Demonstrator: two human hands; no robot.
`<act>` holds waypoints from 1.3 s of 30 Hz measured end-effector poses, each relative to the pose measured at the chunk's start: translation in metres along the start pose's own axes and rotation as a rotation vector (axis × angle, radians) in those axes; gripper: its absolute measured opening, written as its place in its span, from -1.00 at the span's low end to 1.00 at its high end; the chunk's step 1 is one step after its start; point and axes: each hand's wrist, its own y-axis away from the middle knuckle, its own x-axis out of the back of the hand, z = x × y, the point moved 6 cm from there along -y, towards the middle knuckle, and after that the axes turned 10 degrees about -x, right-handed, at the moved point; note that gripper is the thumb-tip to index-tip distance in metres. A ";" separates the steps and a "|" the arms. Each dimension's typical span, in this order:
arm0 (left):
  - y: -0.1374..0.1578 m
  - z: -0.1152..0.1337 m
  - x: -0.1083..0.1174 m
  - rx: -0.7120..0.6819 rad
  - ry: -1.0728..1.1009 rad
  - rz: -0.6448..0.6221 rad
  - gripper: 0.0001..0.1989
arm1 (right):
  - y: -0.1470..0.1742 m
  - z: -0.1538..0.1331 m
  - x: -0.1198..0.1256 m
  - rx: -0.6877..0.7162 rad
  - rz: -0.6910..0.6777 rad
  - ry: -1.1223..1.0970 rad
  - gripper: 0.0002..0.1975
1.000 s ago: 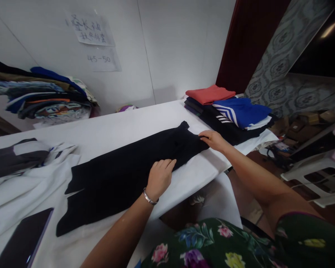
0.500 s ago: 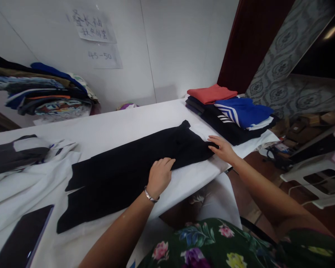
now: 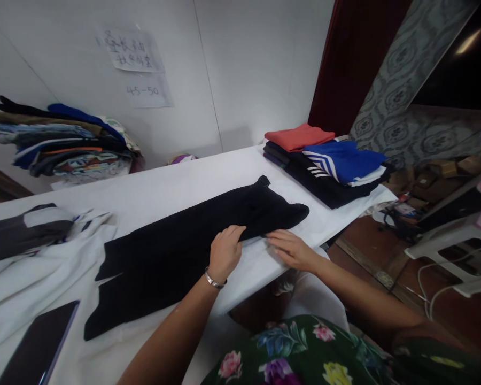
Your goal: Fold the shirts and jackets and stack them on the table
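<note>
Black garment point(image 3: 184, 235) flat on the tabletop point(image 3: 208, 176), liable to bunch
The left hand point(image 3: 225, 250) rests on it, the right hand point(image 3: 294, 250) at its near edge; whether either's fingers pinch cloth, I cannot tell. An uneven tug could skew it.

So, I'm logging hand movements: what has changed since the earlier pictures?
The right hand drew the right end of the black fabric garment outward, let go, and moved back leftward to the garment's near edge. The left hand still rests on the garment; the folded stack topped with red and blue clothes stays put.
</note>
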 end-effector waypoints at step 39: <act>-0.072 0.052 -0.035 -0.097 -0.169 -0.233 -0.69 | 0.009 0.066 0.026 -0.490 0.015 0.377 -0.77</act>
